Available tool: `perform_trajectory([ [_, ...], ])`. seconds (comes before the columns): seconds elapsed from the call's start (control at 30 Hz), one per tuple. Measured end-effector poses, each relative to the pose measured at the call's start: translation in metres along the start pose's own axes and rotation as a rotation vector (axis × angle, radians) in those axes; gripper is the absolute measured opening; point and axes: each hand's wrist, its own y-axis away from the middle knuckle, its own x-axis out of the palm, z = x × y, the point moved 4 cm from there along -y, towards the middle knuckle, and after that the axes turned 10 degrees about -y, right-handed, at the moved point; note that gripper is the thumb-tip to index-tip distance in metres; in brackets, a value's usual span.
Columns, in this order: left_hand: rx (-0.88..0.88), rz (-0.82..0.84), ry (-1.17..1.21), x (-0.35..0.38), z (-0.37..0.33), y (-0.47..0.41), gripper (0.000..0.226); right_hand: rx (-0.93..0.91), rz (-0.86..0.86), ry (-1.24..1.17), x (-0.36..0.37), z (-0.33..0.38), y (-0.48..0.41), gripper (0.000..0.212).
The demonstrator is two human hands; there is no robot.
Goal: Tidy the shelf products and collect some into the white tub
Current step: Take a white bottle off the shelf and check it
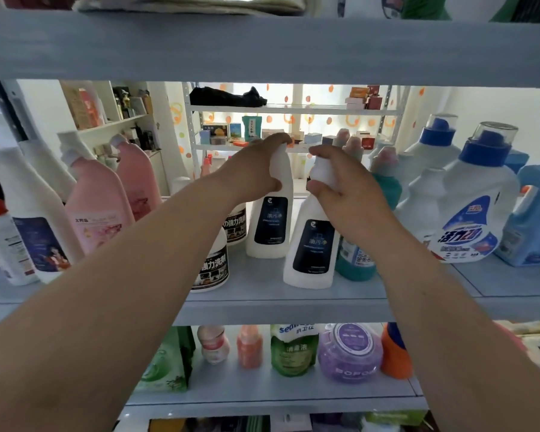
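Two white bottles with dark blue labels stand on the middle shelf [262,294]. My left hand [256,165] grips the neck of the rear white bottle [270,226], which stands upright. My right hand [340,185] grips the neck of the front white bottle [312,251], which tilts to the right. Both arms reach in from below. No white tub is in view.
Two white jars with black labels [211,266] sit left of the bottles, pink bottles [97,210] further left. A teal bottle [356,260] and blue-capped detergent jugs [474,210] stand to the right. The upper shelf beam [262,48] hangs overhead. The lower shelf holds several refill packs and bottles.
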Motion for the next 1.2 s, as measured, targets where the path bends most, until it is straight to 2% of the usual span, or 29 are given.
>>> perform_trajectory([
  [0.1,0.005,-0.067,-0.042,0.002,-0.003,0.018,0.078,-0.02,0.039,-0.037,0.012,0.002,0.0,0.054],
  [0.23,0.191,-0.371,-0.387,0.002,-0.002,0.093,0.061,0.041,0.137,-0.011,0.021,0.002,0.006,0.074],
  [0.27,0.226,-0.397,-0.452,0.009,0.001,0.113,0.057,0.046,0.132,0.024,0.02,0.003,0.006,0.076],
  [0.33,0.27,-0.35,-0.501,0.034,0.005,0.146,0.054,0.056,0.134,0.061,0.022,0.008,0.004,0.075],
  [0.4,0.282,-0.233,-0.498,0.062,0.006,0.174,0.053,0.061,0.137,0.05,0.028,0.012,0.001,0.075],
  [0.6,0.1,0.03,-0.474,0.105,0.018,0.215,0.068,0.052,0.08,0.069,0.049,0.018,0.001,0.079],
  [0.73,0.105,0.04,-0.474,0.113,0.016,0.23,0.069,0.12,0.074,0.13,0.047,0.022,0.023,0.091],
  [0.87,0.102,0.055,-0.39,0.128,0.013,0.24,0.065,0.088,0.086,0.235,0.044,0.017,0.077,0.073],
  [1.0,0.113,0.056,-0.347,0.137,0.001,0.24,0.065,0.158,0.169,0.393,0.037,-0.017,0.131,0.052],
  [1.1,0.14,0.044,-0.373,0.134,-0.019,0.233,0.069,0.194,0.158,0.461,0.02,-0.034,0.149,0.047],
  [1.2,0.167,-0.002,-0.397,0.13,-0.04,0.223,0.069,0.248,0.068,0.426,-0.003,-0.042,0.15,0.05],
])
